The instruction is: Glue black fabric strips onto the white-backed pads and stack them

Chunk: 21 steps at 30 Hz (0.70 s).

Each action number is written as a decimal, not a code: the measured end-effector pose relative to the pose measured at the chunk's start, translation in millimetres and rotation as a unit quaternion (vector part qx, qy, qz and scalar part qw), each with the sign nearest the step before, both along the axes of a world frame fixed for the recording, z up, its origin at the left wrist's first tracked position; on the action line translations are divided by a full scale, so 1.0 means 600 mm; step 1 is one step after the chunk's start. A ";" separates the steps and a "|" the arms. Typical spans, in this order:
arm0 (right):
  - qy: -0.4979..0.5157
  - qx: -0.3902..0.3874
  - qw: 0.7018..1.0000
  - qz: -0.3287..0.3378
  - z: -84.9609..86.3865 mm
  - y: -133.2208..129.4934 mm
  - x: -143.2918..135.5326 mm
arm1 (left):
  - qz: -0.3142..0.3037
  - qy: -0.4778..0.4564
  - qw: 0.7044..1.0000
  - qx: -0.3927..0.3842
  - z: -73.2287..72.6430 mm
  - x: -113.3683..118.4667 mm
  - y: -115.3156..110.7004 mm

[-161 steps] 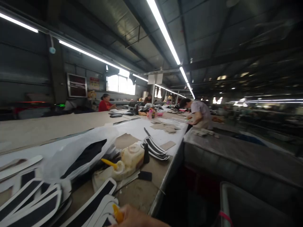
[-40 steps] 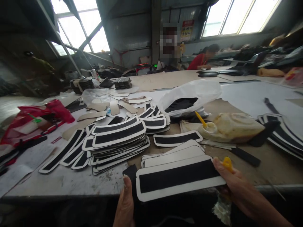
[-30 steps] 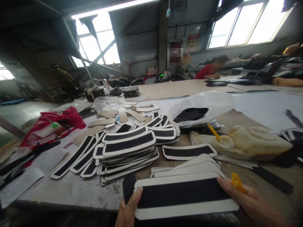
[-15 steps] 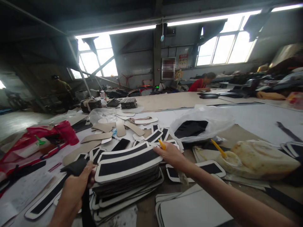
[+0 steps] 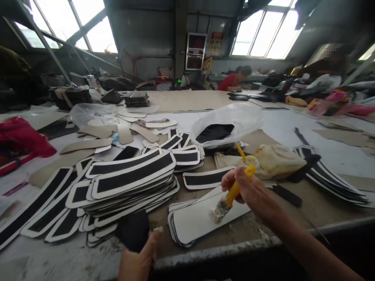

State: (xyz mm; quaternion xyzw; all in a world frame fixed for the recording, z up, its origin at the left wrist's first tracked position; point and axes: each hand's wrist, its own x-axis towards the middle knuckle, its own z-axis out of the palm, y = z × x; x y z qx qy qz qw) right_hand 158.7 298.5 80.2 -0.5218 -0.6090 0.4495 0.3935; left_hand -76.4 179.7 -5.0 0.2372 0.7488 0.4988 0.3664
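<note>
My right hand (image 5: 246,189) grips a yellow-handled brush (image 5: 231,195), its bristles pointing down over a stack of plain white pieces (image 5: 193,222). Near the front edge, my left hand (image 5: 142,253) is closed on a black piece (image 5: 134,230), in front of a tall stack of curved white-bordered black pieces (image 5: 134,175). A single bordered piece (image 5: 202,179) lies behind the white stack. Behind my right hand is a yellowish glue-stained bag (image 5: 275,160) with a yellow stick (image 5: 241,152) standing in its opening.
A clear plastic bag (image 5: 234,121) holds black pieces. Beige pieces (image 5: 88,146) and a red bag (image 5: 23,140) lie left. More bordered pieces (image 5: 334,179) and a black-handled tool (image 5: 287,195) lie right. A person in red (image 5: 231,80) bends over the far table.
My right hand has left the tall stack and come over the white pieces with the brush. My left hand has moved right and down with the black piece. The view has shifted right and down.
</note>
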 end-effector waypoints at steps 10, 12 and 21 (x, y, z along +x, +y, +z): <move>0.110 -0.117 0.987 0.021 -0.085 -0.054 -0.058 | -0.032 0.033 0.998 -0.044 -0.007 0.074 0.023; 0.056 -0.121 0.991 0.024 -0.087 -0.057 -0.055 | -0.040 0.021 0.998 -0.050 -0.004 0.074 0.022; -0.199 -0.010 0.973 -0.114 -0.077 -0.042 0.052 | -0.023 -0.008 0.993 -0.113 -0.016 0.073 0.020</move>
